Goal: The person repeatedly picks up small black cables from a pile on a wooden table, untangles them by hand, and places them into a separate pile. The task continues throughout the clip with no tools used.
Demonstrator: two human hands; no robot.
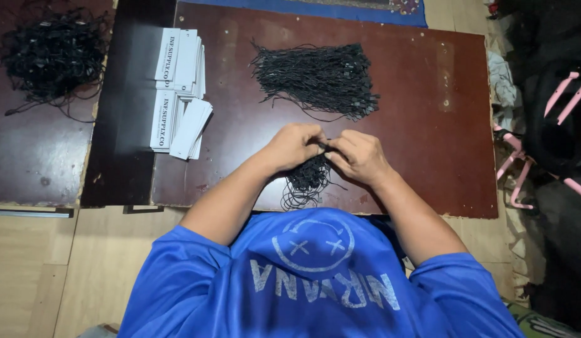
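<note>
I sit at the brown board (428,156), a big pile of black cords (315,78) lying further back (white tags (181,94) off to its left). My left hand (293,145) and right hand (359,156) pinch a small cord bundle (306,181) between them, fingers closed, near the board's front edge.

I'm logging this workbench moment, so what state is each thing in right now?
left hand: closed, pinching black strings
right hand: closed, pinching the same strings
small string bundle: held, hanging below the hands
large string bundle: lying flat on the brown board
tangled strings: loose heap, far left
white tags: stacked, fanned out
</note>
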